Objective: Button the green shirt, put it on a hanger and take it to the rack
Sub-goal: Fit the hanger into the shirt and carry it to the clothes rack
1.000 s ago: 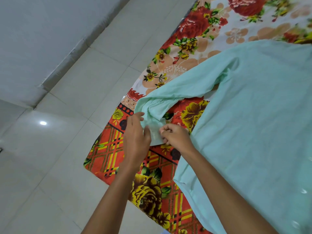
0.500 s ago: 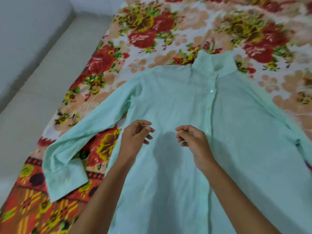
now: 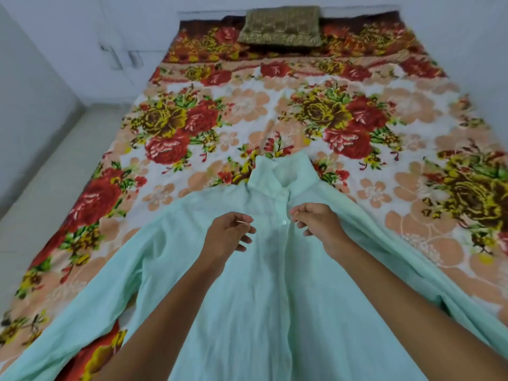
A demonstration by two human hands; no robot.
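Green shirt (image 3: 247, 298) is spread at the bed's (image 3: 192, 171) near edge; left hand (image 3: 228, 235) and right hand (image 3: 319, 224) are held loosely curled above it, nothing gripped.

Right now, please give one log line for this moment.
left hand: open | right hand: open | shirt: flat on bed | hanger: unseen

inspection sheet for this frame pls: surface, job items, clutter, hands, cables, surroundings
Surface: bed under a floral bedsheet.
Job's things: green shirt laid flat, front up, collar away from the person, sleeves spread; one button visible on the placket. No hanger or rack seen.
Clutter: brown-gold pillow at the far end of the bed.
Hands: left hand and right hand loosely curled above the chest, holding nothing.
Cables: nothing seen.
Surroundings: pale walls, tiled floor on the left.
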